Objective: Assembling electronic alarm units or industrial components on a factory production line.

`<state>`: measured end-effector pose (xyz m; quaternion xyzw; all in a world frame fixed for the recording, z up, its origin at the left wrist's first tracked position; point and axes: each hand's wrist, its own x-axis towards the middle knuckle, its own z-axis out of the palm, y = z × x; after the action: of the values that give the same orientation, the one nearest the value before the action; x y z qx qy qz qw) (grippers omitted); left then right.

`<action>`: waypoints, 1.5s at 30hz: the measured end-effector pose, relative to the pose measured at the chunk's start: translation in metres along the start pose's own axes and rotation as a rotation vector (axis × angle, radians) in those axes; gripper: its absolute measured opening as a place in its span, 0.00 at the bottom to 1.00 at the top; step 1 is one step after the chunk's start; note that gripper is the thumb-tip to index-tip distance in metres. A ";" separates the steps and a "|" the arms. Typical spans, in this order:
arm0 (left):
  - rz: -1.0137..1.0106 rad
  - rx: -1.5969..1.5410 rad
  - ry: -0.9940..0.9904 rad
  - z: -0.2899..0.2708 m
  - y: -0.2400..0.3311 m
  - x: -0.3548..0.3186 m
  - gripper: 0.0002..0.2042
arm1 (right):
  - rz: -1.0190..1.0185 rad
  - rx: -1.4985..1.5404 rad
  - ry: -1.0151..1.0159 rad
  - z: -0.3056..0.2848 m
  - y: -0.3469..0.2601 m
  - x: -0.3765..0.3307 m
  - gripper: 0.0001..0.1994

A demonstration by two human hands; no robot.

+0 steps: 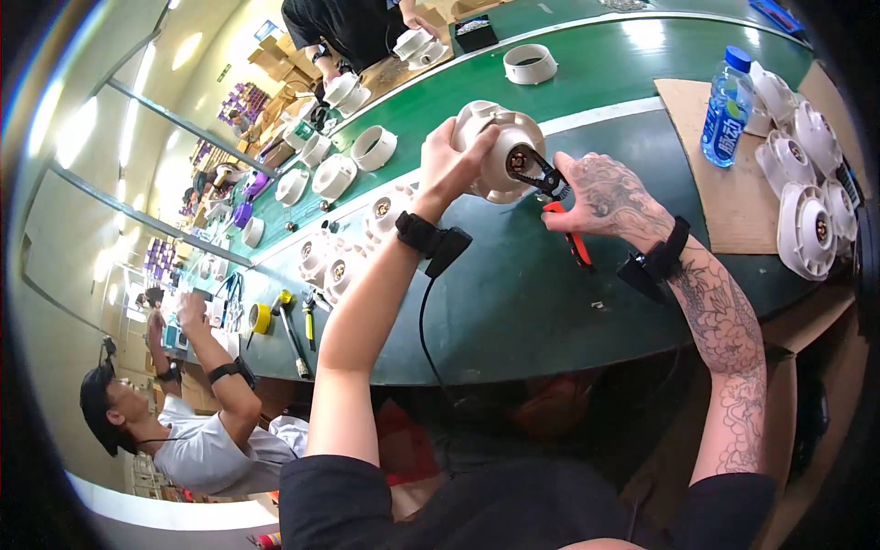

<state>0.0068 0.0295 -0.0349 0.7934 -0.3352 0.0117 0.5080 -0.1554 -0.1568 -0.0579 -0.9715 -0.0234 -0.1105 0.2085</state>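
My left hand (449, 165) grips a round white plastic housing (490, 119) by its side, thumb across it, and holds it tilted above the table. In the housing's middle sits a copper-coloured round part (520, 161). Closed around a pair of pliers (576, 246) with red-orange handles, my right hand (600, 197) brings their black jaws to that part; whether the jaws clamp it I cannot tell. Left of my left forearm, several similar white housings (383, 211) with copper-coloured centres lie on the table (513, 302).
At the right, a bottle (724, 115) with a blue cap stands on cardboard (687, 165) beside piled white housings (807, 229). White rings (530, 64) rest on the green belt (440, 105). Yellow tape (260, 318) and a hammer (293, 339) lie left. Co-workers stand left and across.
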 end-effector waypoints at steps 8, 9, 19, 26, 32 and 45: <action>0.085 0.219 -0.014 0.002 0.017 0.002 0.24 | 0.078 0.024 -0.132 -0.015 -0.010 0.002 0.30; 0.117 0.233 -0.008 0.000 0.018 0.001 0.22 | 0.070 0.044 -0.140 -0.014 -0.010 0.005 0.31; 0.348 0.312 0.071 -0.001 0.020 -0.018 0.19 | 0.032 0.326 -0.236 -0.002 -0.003 0.009 0.33; 0.497 0.198 0.113 -0.020 0.034 -0.013 0.19 | 0.200 1.750 -0.693 0.021 0.014 0.010 0.16; 0.543 0.336 0.093 -0.016 0.028 -0.014 0.19 | -0.014 0.592 -0.155 0.016 0.003 0.013 0.22; 0.457 0.552 0.255 -0.037 -0.010 0.018 0.22 | -0.132 0.182 -0.032 0.038 0.033 0.022 0.22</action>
<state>0.0386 0.0530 -0.0184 0.7975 -0.4218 0.3131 0.2969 -0.1235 -0.1709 -0.1001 -0.9465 -0.1008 -0.1059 0.2877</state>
